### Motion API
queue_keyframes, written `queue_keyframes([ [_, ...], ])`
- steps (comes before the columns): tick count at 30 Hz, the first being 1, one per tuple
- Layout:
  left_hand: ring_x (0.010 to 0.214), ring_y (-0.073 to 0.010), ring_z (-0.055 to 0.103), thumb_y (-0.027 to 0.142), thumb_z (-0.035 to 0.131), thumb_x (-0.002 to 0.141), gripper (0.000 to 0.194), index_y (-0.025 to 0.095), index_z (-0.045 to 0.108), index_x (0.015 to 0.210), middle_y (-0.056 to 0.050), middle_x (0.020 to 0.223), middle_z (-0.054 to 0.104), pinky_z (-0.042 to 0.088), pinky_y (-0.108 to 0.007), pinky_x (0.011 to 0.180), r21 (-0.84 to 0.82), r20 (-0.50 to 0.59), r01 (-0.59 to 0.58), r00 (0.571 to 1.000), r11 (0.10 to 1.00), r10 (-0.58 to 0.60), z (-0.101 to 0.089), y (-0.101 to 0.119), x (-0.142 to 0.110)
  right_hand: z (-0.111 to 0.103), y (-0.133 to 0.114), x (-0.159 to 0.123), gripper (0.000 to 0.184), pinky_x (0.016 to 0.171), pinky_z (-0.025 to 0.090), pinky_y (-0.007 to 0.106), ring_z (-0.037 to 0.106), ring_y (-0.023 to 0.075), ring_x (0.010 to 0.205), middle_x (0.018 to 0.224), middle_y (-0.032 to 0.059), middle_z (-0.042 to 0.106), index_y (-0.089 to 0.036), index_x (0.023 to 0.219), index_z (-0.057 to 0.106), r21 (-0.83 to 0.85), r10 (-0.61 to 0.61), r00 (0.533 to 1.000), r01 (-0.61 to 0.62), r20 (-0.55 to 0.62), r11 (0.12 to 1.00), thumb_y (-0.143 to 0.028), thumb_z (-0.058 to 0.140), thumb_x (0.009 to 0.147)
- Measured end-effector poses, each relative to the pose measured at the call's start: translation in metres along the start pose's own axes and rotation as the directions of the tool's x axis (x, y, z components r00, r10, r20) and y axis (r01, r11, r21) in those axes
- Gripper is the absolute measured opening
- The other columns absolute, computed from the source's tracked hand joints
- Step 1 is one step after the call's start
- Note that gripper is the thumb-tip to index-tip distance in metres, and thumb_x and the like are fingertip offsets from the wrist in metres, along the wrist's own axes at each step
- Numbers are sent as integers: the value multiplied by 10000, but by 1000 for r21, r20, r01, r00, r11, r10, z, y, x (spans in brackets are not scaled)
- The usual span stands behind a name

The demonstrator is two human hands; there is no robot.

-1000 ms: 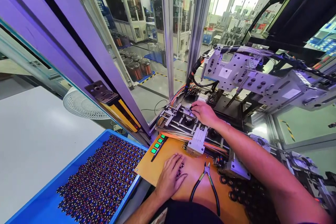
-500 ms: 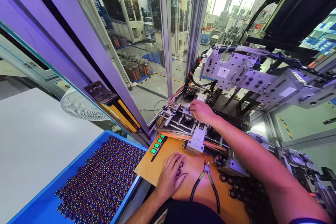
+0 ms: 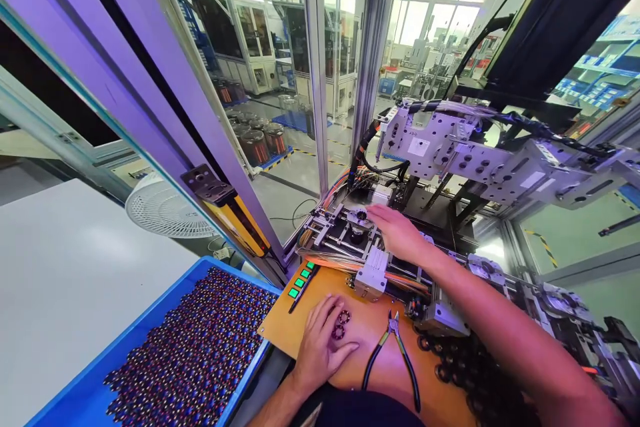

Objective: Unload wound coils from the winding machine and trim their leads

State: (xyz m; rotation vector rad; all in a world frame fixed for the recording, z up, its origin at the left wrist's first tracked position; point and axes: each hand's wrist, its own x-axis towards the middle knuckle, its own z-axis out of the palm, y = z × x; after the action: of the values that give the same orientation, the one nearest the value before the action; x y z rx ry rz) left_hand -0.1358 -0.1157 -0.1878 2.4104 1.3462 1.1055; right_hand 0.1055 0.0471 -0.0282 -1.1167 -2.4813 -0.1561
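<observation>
My left hand [image 3: 320, 339] rests on the orange-brown board [image 3: 373, 363] with its fingers spread, holding nothing. Beside its fingers lie two small dark ring-shaped cores with copper-coloured windings, one ring [image 3: 344, 317] above the other ring [image 3: 339, 331]. My right hand [image 3: 397, 230] reaches across the machine with fingers stretched out, beside a metal fixture [image 3: 356, 227]. On top of that fixture sits a dark toothed ring [image 3: 361, 215], just left of the fingertips. I see nothing held in the right hand.
Diagonal cutters [image 3: 394, 330] lie open on the board. Many black rings [image 3: 455, 370] are heaped at right. A blue tray [image 3: 75, 400] of wound rings stands left, near green-lit buttons [image 3: 299, 282]. A plated machine head [image 3: 450, 147] hangs above; a yellow-black device [image 3: 237, 220] is frame-mounted.
My right hand has moved slightly right from the fixture and its fingers have straightened, exposing the ring there. My left hand has shifted slightly left, uncovering the two rings. The view has tilted.
</observation>
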Motion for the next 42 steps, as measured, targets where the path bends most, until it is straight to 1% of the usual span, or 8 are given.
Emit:
queue_keyframes([
  [4,1287,-343,544,478,573,895,635,184,406,1432,-183,1327,622,481,-535,1018,92,-114,-20,993,996,30,-38,-8,38,-48,-31,-43,531,1096,476,490,502,245,1320,1373,113,576,-156,1369,544,7,12,967,-11,-255,1000,15,398,888],
  [7,1352,-360,477,439,550,916,576,149,457,1405,-186,1372,605,423,-555,1053,193,-17,-104,994,976,109,-55,-14,101,-78,-64,-81,572,1104,466,501,506,248,1315,1384,122,560,-185,1446,455,22,48,930,-43,-364,999,2,449,906],
  [12,1415,-356,403,426,565,916,503,141,567,1331,-136,1433,575,321,-553,1138,225,160,-215,970,950,182,-44,-10,196,-90,-112,-149,546,1092,477,446,556,257,1259,1364,129,566,-178,1398,513,74,198,866,-185,-460,980,3,537,884],
  [16,1416,-372,400,406,523,938,457,145,597,1306,-137,1412,595,273,-586,1158,256,239,-229,956,939,168,-31,-4,219,-76,-133,-218,436,1068,488,357,613,216,1174,1309,123,600,-154,1311,574,60,327,824,-340,-462,939,-10,532,902],
  [22,1426,-367,387,377,482,950,440,141,596,1303,-161,1424,578,280,-590,1148,271,296,-194,949,943,110,-26,-1,219,-34,-153,-303,244,925,569,325,685,209,1022,1189,130,663,-140,1164,629,0,492,776,-536,-394,844,-150,482,969],
  [30,1461,-389,311,439,471,935,553,150,480,1406,-176,1515,468,319,-640,1115,214,329,-127,943,968,51,-35,-1,219,22,-143,-299,230,934,571,445,641,255,1108,1133,116,689,-168,1046,677,22,581,749,-607,-317,795,-174,458,974],
  [35,1455,-282,356,415,481,948,583,208,365,1480,-137,1551,419,295,-516,1193,-102,27,-65,997,993,68,-67,39,149,40,-139,-295,219,962,504,548,529,343,1258,1259,153,634,-156,905,697,41,623,735,-637,-267,770,-144,485,955],
  [42,1190,-248,629,282,625,880,397,219,598,1272,-109,1267,685,515,-403,1018,-401,284,137,959,906,-20,-59,101,43,26,-155,-281,232,1019,462,567,488,320,1307,1294,162,608,-164,929,685,204,626,730,-592,-273,780,-101,463,959],
])
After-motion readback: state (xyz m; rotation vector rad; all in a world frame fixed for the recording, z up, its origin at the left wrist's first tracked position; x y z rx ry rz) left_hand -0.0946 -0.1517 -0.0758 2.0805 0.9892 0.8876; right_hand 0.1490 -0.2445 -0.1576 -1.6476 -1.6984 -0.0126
